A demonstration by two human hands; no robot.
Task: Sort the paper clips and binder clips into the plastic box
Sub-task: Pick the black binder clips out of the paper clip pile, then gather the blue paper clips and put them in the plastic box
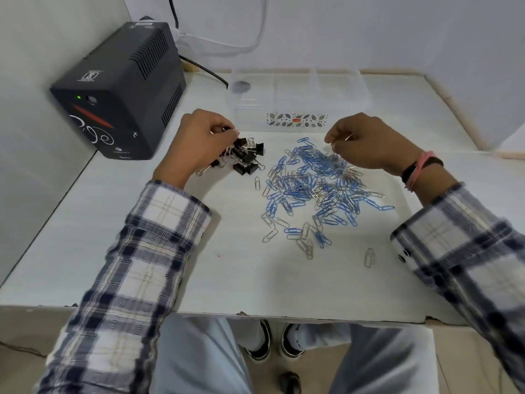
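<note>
A heap of blue and silver paper clips (318, 189) spreads over the middle of the white table. A smaller pile of black binder clips (245, 157) lies to its left. The clear plastic box (295, 98) with several compartments stands behind both piles. My left hand (199, 140) is over the binder clips with its fingers pinched on one of them. My right hand (366, 143) hovers at the far edge of the paper clip heap, its fingertips pinched on a silver paper clip.
A black power unit (119, 89) with a green light stands at the back left, with cables running behind it. A single silver clip (369, 256) lies apart near my right sleeve. The table's front edge (255, 312) is close to my knees.
</note>
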